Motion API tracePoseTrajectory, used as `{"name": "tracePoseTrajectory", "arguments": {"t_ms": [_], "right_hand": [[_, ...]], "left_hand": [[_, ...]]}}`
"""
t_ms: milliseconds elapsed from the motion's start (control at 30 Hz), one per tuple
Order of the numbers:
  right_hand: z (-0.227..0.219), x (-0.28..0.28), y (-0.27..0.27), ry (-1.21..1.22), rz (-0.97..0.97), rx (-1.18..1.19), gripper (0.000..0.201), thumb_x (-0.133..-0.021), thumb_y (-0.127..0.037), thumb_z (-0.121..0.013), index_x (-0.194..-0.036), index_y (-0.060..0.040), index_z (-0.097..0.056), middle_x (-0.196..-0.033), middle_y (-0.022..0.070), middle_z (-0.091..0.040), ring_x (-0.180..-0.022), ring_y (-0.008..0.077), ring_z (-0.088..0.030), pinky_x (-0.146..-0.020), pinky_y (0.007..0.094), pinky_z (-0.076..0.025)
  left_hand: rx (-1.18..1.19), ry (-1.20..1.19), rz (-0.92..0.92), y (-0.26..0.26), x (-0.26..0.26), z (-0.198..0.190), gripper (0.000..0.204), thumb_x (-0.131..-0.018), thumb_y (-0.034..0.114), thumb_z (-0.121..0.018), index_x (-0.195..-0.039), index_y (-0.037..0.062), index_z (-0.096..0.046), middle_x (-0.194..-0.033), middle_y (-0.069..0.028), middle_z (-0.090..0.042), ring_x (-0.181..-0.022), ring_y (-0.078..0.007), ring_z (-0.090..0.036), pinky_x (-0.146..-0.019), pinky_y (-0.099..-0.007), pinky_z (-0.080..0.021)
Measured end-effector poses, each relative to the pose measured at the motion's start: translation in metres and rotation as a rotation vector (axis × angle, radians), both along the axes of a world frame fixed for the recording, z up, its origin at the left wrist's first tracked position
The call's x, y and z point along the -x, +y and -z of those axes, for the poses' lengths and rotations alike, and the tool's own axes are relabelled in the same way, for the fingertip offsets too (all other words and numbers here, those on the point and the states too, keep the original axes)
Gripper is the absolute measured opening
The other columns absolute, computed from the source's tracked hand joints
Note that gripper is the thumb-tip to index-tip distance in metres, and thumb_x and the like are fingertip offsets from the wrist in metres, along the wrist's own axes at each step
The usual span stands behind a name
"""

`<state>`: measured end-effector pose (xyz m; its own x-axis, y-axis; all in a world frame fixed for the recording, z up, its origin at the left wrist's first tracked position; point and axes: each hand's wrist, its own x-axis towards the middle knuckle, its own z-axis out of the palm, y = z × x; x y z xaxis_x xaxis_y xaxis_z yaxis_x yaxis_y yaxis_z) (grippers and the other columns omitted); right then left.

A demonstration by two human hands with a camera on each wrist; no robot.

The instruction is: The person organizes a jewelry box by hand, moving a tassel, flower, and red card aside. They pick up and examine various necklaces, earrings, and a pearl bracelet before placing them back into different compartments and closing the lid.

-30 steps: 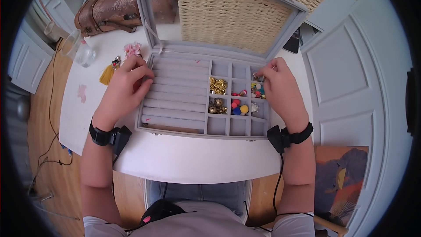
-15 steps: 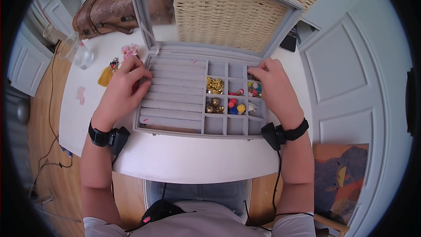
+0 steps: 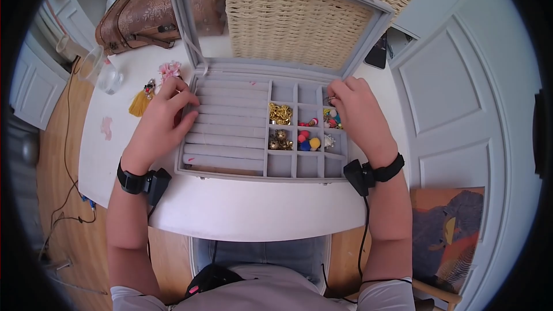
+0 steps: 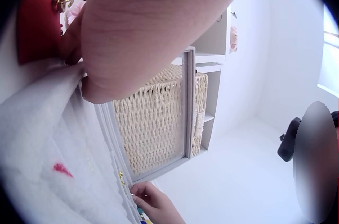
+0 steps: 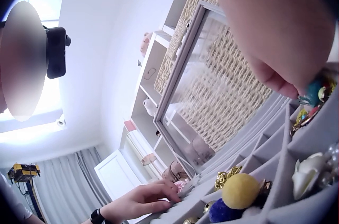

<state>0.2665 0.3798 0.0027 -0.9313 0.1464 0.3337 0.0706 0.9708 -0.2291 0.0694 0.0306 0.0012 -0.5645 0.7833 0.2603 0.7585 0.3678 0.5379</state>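
Observation:
A grey jewelry box stands open on the white table, its clear lid raised. My left hand holds the box's left wall, with a fingertip inside and other fingers outside in the left wrist view. My right hand reaches over the top right compartment, thumb and forefinger together at a small metallic piece of jewelry, mostly hidden by the fingers. Near that hand lie colourful trinkets and a white flower ornament. Gold chains, brass bells and pompoms fill other compartments.
Left of the box lie a yellow tassel and pink flowers. A clear cup stands by the table's left edge. Behind are a brown case and a wicker basket; a phone lies at the right.
In the head view the box and right hand sit slightly further left than before. The right fingers have bunched closer at the top right compartment. The left hand stays at the box's left edge.

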Motion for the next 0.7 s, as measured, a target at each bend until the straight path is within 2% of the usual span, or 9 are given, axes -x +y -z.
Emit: {"name": "tracePoseTrajectory", "arguments": {"t_ms": [200,267,400,467,700], "right_hand": [[-0.0003,-0.0001,0.0011,0.002,-0.011,0.001,0.01,-0.096,0.001,-0.068,-0.104,-0.0033,-0.065,-0.098,0.0158,-0.063,-0.099,0.0376,-0.06,-0.089,0.0477,-0.054],[0.0001,-0.0013,0.0015,0.018,-0.015,0.007,0.01,-0.095,0.001,-0.066,-0.104,-0.0028,-0.064,-0.098,0.0161,-0.063,-0.1,0.0382,-0.061,-0.089,0.0488,-0.054],[-0.0039,-0.0013,0.0012,0.001,0.003,0.028,0.011,-0.093,0.002,-0.065,-0.103,-0.0023,-0.064,-0.098,0.0162,-0.064,-0.1,0.0385,-0.061,-0.089,0.0496,-0.054],[-0.0029,-0.0018,0.0012,0.013,-0.006,0.04,0.012,-0.091,0.002,-0.065,-0.102,-0.0022,-0.063,-0.097,0.0166,-0.063,-0.099,0.0386,-0.061,-0.089,0.0501,-0.054],[-0.004,-0.0017,0.0018,-0.014,-0.004,0.028,0.013,-0.09,0.001,-0.066,-0.102,-0.0027,-0.063,-0.096,0.0159,-0.064,-0.098,0.0383,-0.062,-0.088,0.0493,-0.055]], "left_hand": [[-0.002,-0.009,0.008,-0.0004,0.0005,0.001,0.021,-0.09,-0.004,-0.073,-0.11,0.0008,-0.068,-0.115,-0.0106,-0.055,-0.097,-0.03,-0.061,-0.084,-0.0377,-0.052],[-0.01,0.0,0.016,-0.0008,-0.0003,0.0009,0.019,-0.094,-0.001,-0.074,-0.111,-0.0004,-0.069,-0.117,-0.0112,-0.057,-0.08,-0.0243,-0.062,-0.073,-0.0372,-0.053],[0.007,0.008,0.011,-0.0001,0.001,0.0009,0.019,-0.093,-0.002,-0.074,-0.112,-0.0003,-0.069,-0.117,-0.0113,-0.056,-0.08,-0.0242,-0.062,-0.073,-0.0372,-0.052],[0.008,-0.006,0.006,-0.0002,0.0002,0.0016,0.022,-0.091,-0.004,-0.073,-0.112,0.0018,-0.068,-0.115,-0.0099,-0.054,-0.092,-0.0265,-0.059,-0.077,-0.0354,-0.051],[0.04,-0.073,-0.021,-0.0003,-0.0025,-0.0006,0.021,-0.091,-0.004,-0.073,-0.111,0.0016,-0.067,-0.115,-0.0101,-0.054,-0.094,-0.0271,-0.059,-0.077,-0.0351,-0.051]]}}
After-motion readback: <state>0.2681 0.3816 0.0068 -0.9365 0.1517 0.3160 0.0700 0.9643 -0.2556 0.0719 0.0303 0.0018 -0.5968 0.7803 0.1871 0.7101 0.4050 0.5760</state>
